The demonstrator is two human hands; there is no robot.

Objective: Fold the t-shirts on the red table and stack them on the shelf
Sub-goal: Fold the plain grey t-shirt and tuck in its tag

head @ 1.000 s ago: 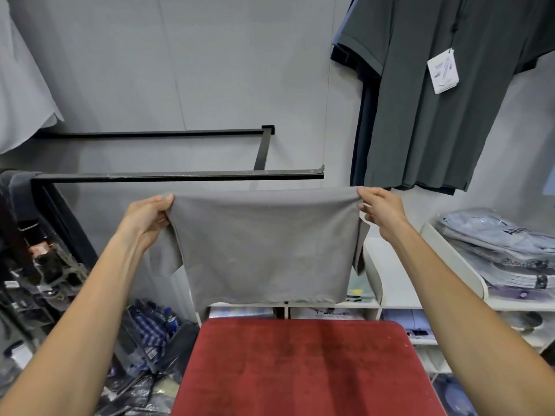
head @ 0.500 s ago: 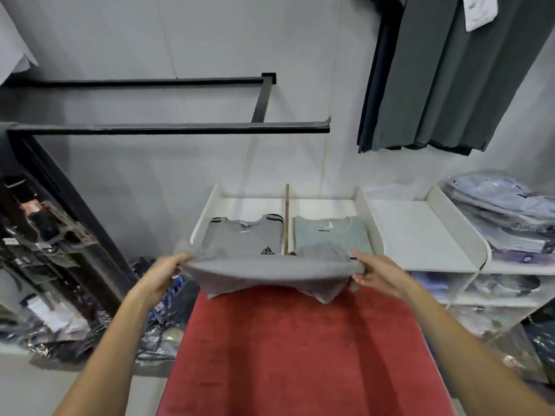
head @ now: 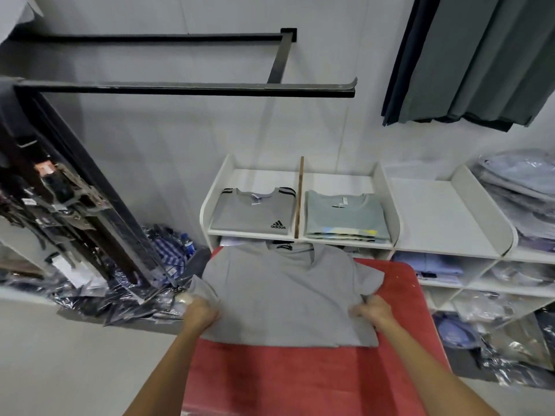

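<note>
Black wall rail (head: pixel 186 88), hanging garments (head: pixel 468 61)

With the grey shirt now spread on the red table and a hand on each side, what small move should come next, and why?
Probably fold one side in: the left hand could carry its edge and sleeve toward the middle. The grey shirt lies flat and unfolded on the red table, collar toward the shelf, sleeves spread, and both hands, the right hand too, grip its sides below the sleeves.

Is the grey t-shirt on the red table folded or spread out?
Spread out: the grey t-shirt lies flat on the red table, both sleeves out, each hand gripping a side.
</note>
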